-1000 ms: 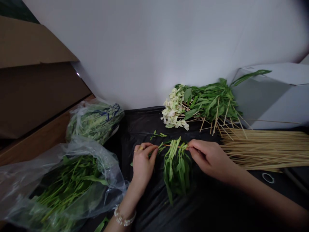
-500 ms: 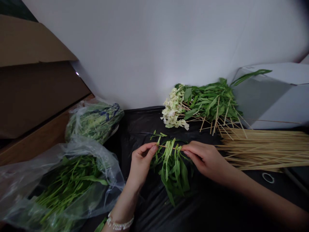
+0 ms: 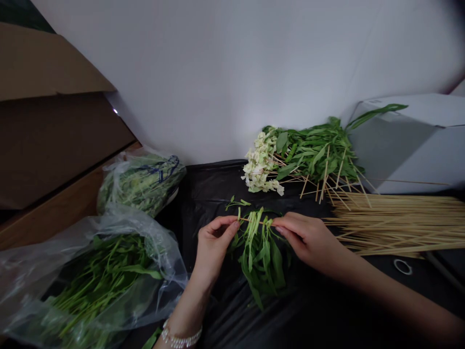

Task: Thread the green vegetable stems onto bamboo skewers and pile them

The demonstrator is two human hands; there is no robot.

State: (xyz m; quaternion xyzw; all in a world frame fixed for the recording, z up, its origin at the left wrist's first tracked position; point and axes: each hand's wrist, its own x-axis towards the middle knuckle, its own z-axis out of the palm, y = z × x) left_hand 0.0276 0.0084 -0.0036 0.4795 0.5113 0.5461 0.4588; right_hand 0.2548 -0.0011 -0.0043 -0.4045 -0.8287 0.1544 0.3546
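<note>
A thin wooden skewer [image 3: 267, 224] runs level between my hands, with several leafy green stems [image 3: 254, 228] threaded on it and their leaves [image 3: 267, 266] hanging below. My right hand [image 3: 308, 240] pinches the skewer just right of the greens. At the left end, my left hand [image 3: 216, 245] is closed, thumb against forefinger, on another green stem whose pale cut end sticks up above the fingertips. Whether the skewer's tip has gone through that stem is hidden. A small loose sprig [image 3: 238, 202] lies just beyond my left fingers.
Bagged greens [image 3: 109, 276] lie at left, with another plastic bag of greens [image 3: 143, 182] behind. Finished-looking skewers with leaves [image 3: 312, 150] and pale florets [image 3: 260, 165] are piled near the wall. Bare skewers [image 3: 403, 225], a ring [image 3: 403, 266] and a white box [image 3: 403, 145] are at right.
My left fingers have shifted very slightly at the skewer's left end, and the stem there now stands more upright. My right hand keeps its place.
</note>
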